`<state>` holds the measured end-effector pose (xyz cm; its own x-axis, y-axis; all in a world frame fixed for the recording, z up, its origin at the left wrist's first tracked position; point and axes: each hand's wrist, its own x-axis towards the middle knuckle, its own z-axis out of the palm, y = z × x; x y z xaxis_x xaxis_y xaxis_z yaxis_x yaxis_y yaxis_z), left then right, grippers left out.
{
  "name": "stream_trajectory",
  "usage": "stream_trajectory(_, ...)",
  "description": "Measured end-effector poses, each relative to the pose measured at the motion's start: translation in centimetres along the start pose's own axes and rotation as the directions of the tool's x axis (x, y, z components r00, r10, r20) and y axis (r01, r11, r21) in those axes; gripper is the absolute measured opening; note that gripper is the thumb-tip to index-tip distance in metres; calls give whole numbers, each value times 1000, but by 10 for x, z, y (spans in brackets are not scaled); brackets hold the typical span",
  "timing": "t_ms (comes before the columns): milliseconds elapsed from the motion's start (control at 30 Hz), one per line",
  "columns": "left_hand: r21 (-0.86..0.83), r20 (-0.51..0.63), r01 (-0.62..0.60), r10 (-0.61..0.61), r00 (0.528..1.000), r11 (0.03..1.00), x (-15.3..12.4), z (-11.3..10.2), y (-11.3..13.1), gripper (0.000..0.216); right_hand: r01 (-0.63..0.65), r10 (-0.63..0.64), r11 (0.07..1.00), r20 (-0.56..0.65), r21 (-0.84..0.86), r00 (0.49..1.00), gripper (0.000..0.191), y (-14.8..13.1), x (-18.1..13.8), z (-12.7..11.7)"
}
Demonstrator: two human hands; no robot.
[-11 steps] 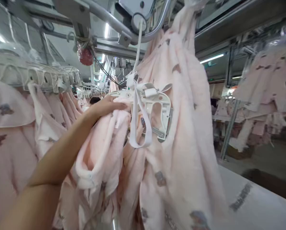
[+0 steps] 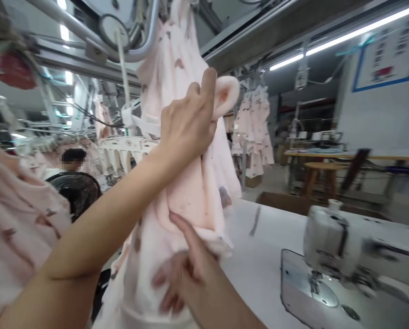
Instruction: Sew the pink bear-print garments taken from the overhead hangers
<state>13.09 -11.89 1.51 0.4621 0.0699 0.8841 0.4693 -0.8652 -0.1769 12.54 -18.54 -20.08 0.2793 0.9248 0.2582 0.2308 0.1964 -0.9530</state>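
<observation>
In the head view, my left grip (image 2: 189,116) is closed on the pale pink garment (image 2: 191,192), which hangs below it. My right grip (image 2: 192,269), lower, lays its thumb against this garment, but whether it clamps I cannot tell. The white hanger (image 2: 125,145) is left of my upper grip.

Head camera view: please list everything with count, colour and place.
Fluffy garment: one, pale pink, between hands
Printed hanging garments: several, pink, left and behind
Plastic hanger: one nearby, white, centre-left
Metal rails: several, grey, overhead
Sewing machine: one, white, lower right
Flat tabletop: one, white, beneath machine
Round wooden stool: one, brown, right background
Round fan: one, black, left
Framed sign: one, white, top right
Person: one, black hair, behind fan
Left hand: one, bare, gripping garment
Right hand: one, bare, lower centre
</observation>
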Motion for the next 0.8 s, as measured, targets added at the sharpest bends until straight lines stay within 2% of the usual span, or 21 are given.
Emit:
stream_trajectory(33,34,24,-33,32,999,999,0,-3,7,41,15,-16,1000,-122,-4,992,37,-3,3,-12)
stream_trajectory(100,150,113,-87,71,991,985,-5,-12,9,33,48,-64,997,-366,-54,928,41,-8,-1,-46)
stream_trajectory(167,239,297,-155,80,952,959,-15,-19,-3,34,66,-124,989,-516,-129,847,50,-12,-17,-86)
stream_trajectory(200,230,423,-194,81,902,954,-20,-19,-11,41,70,-148,985,-554,-159,819,50,-14,-28,-103)
stream_trajectory(233,141,570,-230,111,814,963,-26,-16,-18,48,73,-161,982,-570,-173,806,49,-16,-39,-118)
stream_trajectory(267,44,651,-232,148,745,972,-33,-10,-23,55,72,-151,985,-567,-159,810,43,-18,-49,-128)
stream_trajectory(300,-21,663,-201,164,731,979,-40,0,-24,59,68,-119,991,-553,-113,824,35,-19,-57,-135)
stream_trajectory(333,-117,639,-152,192,745,981,-50,11,-21,62,67,-77,997,-537,-38,840,24,-18,-63,-138)
stream_trajectory(367,-231,592,-85,209,778,969,-61,25,-12,62,81,-37,995,-525,62,850,24,-16,-66,-138)
stream_trajectory(400,-374,552,-8,230,801,927,-76,39,2,61,111,-3,978,-520,176,854,34,-12,-68,-136)
stream_trajectory(433,-557,544,89,281,790,826,-92,52,19,59,148,26,945,-521,291,853,45,-8,-69,-132)
stream_trajectory(467,-701,580,225,358,731,677,-109,63,37,59,188,53,901,-530,391,847,51,-5,-71,-129)
stream_trajectory(500,-763,630,390,457,628,516,-126,72,56,56,216,83,856,-538,470,839,54,-3,-73,-125)
stream_trajectory(567,-658,658,737,594,463,155,-151,82,88,52,223,141,797,-532,561,835,53,-9,-84,-122)
stream_trajectory(600,-537,650,844,633,421,-9,-158,83,98,50,209,152,796,-522,568,839,52,-16,-93,-122)
stream_trajectory(633,-419,636,896,658,404,-147,-160,82,105,49,192,146,813,-510,550,848,52,-25,-102,-124)
stream_trajectory(667,-327,622,914,673,400,-241,-159,80,108,47,166,130,845,-496,509,859,52,-35,-112,-126)
stream_trajectory(700,-276,610,917,685,399,-289,-155,78,108,44,129,117,889,-491,439,863,52,-44,-122,-129)
stream_trajectory(733,-273,593,920,704,392,-282,-150,79,105,40,75,113,938,-503,338,857,51,-50,-131,-133)
stream_trajectory(767,-323,582,919,719,381,-226,-145,82,101,35,-4,116,978,-528,208,841,46,-51,-139,-136)
stream_trajectory(800,-421,575,899,731,368,-122,-142,88,96,31,-106,128,992,-545,73,828,37,-46,-145,-137)
